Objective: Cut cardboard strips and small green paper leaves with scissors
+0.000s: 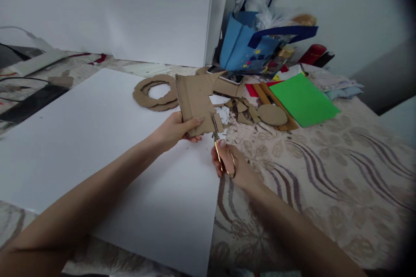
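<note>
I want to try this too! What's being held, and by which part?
Left grip: the cardboard, by its near left corner. Right grip: the scissors, by their gold handles.

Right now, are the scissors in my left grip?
No, the right grip holds the scissors, while the left grip holds the cardboard piece.

Passage is allowed over patterned cloth [325, 160], near right; farther back, way is blocked by cardboard piece [194, 95], scraps [241, 107], blue bag [240, 43].
</note>
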Motion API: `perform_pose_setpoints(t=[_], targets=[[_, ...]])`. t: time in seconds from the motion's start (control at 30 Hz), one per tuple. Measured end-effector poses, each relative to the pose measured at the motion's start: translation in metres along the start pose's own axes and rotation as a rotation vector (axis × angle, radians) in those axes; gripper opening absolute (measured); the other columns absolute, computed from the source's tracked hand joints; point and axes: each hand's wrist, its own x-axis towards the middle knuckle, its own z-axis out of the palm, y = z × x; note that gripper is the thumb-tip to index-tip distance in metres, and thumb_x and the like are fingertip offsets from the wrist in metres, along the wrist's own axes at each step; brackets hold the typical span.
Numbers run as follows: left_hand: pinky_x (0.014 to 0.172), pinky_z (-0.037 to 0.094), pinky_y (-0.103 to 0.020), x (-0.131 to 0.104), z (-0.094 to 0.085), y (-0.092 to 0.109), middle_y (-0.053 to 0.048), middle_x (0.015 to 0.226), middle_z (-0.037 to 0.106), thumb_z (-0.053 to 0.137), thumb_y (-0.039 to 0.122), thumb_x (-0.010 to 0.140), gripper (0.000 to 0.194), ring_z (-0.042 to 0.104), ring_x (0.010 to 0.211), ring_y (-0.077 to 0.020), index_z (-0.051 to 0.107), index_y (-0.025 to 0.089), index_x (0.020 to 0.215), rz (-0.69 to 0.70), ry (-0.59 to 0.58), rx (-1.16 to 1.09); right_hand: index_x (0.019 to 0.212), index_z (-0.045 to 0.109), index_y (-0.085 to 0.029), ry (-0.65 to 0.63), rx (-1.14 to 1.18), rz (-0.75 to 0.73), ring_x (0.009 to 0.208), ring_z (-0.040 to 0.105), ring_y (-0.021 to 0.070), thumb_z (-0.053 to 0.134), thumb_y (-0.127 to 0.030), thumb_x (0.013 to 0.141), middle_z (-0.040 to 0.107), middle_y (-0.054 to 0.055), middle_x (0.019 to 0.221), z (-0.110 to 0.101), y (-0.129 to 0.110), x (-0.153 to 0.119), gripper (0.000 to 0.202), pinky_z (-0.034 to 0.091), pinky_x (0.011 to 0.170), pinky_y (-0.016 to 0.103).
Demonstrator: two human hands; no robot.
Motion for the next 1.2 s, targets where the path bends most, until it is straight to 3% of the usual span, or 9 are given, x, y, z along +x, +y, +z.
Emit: perform_pose_setpoints(t=[0.2, 0.43, 0.57, 0.77, 1.03, 1.1, 1.2], targets=[[0.046, 0.048, -0.021, 0.0, 0.0, 0.001, -0.005, 0.064, 0.063, 0.066, 0.033, 0.078, 0.026, 0.058, 0.053, -0.0111, 0.061, 0.009, 0.087, -0.034, 0.015, -0.047, 0.058, 0.042, -0.02, 0.088, 0.037, 0.001, 0.034, 0.033, 0.006, 0.039, -0.078, 0.073, 0.035, -0.007, 0.045, 0.007, 0.012, 0.004, 0.06, 0.031, 0.032, 0.02], [0.047, 0.048, -0.022, -0.002, 0.001, -0.001, -0.005, 0.062, 0.062, 0.063, 0.034, 0.08, 0.024, 0.057, 0.051, -0.0113, 0.062, 0.009, 0.079, -0.021, -0.027, 0.01, 0.067, 0.049, -0.017, -0.027, 0.098, -0.043, 0.042, 0.044, 0.0073, 0.036, -0.076, 0.076, 0.042, -0.004, 0.054, 0.005, 0.012, 0.006, 0.061, 0.035, 0.039, 0.019], [0.048, 0.048, -0.023, -0.004, 0.003, 0.0, -0.005, 0.06, 0.062, 0.061, 0.035, 0.081, 0.026, 0.058, 0.051, -0.0116, 0.061, 0.01, 0.075, -0.021, -0.035, 0.047, 0.068, 0.05, -0.017, -0.066, 0.175, 0.01, 0.042, 0.044, 0.0073, 0.033, -0.077, 0.077, 0.041, -0.005, 0.054, 0.001, 0.014, 0.011, 0.063, 0.034, 0.04, 0.019], [0.048, 0.05, -0.023, -0.004, 0.004, 0.004, -0.005, 0.064, 0.062, 0.063, 0.034, 0.08, 0.024, 0.058, 0.052, -0.0117, 0.061, 0.01, 0.08, -0.025, -0.028, 0.066, 0.064, 0.051, -0.017, -0.112, 0.113, 0.013, 0.039, 0.045, 0.0073, 0.031, -0.076, 0.078, 0.044, -0.004, 0.05, -0.006, 0.011, 0.012, 0.064, 0.035, 0.041, 0.02], [0.047, 0.049, -0.02, -0.003, 0.002, 0.001, -0.004, 0.065, 0.062, 0.066, 0.034, 0.078, 0.025, 0.058, 0.053, -0.0104, 0.062, 0.01, 0.081, -0.05, -0.071, -0.022, 0.059, 0.042, -0.019, 0.064, 0.004, 0.005, 0.036, 0.038, 0.0063, 0.038, -0.077, 0.074, 0.038, -0.006, 0.047, 0.001, 0.003, 0.004, 0.059, 0.035, 0.036, 0.02], [0.05, 0.05, -0.022, -0.002, 0.002, 0.0, -0.006, 0.069, 0.065, 0.066, 0.038, 0.077, 0.029, 0.059, 0.055, -0.0119, 0.063, 0.011, 0.085, -0.057, -0.036, -0.032, 0.058, 0.04, -0.02, 0.101, -0.018, 0.002, 0.034, 0.034, 0.0057, 0.037, -0.077, 0.074, 0.035, -0.006, 0.046, 0.004, 0.007, 0.005, 0.059, 0.032, 0.033, 0.02], [0.06, 0.054, -0.028, 0.0, 0.0, -0.002, -0.01, 0.088, 0.069, 0.062, 0.046, 0.078, 0.039, 0.064, 0.072, -0.0179, 0.062, 0.013, 0.098, -0.012, 0.111, -0.058, 0.055, 0.038, -0.02, 0.102, -0.069, -0.023, 0.032, 0.032, 0.0049, 0.037, -0.077, 0.074, 0.033, -0.007, 0.044, 0.007, 0.012, 0.008, 0.06, 0.029, 0.031, 0.019]])
